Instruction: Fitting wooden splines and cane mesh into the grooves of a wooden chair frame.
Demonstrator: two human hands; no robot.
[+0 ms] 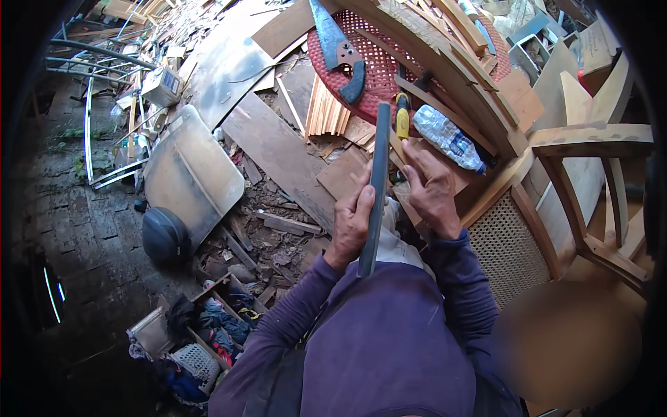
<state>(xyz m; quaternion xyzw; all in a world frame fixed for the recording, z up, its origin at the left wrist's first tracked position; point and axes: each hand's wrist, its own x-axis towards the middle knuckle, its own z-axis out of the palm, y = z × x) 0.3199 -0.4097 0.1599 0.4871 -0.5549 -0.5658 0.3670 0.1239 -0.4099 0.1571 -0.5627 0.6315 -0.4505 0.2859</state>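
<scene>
A long, narrow, dark grey bar (377,187) stands out in front of my chest. My left hand (353,221) is closed around it at the middle, thumb on its near face. Just to the right, my right hand (432,186) is raised with its fingers curled and the thumb close to the index finger. Whatever those fingers hold, if anything, is too small or hidden to make out. A yellow-handled tool (402,117) with a dark end lies right beyond the right fingertips; I cannot tell whether they touch it. Beside it rests a crumpled clear plastic bottle (448,137).
A handsaw (338,52) lies on a red woven seat (368,38) ahead. Wooden chair frames (590,139) and a cane panel (514,233) crowd the right. Planks (278,149) and scraps cover the ground. At left are a pale panel (198,170), dark helmet (165,235) and cluttered drawer (222,313).
</scene>
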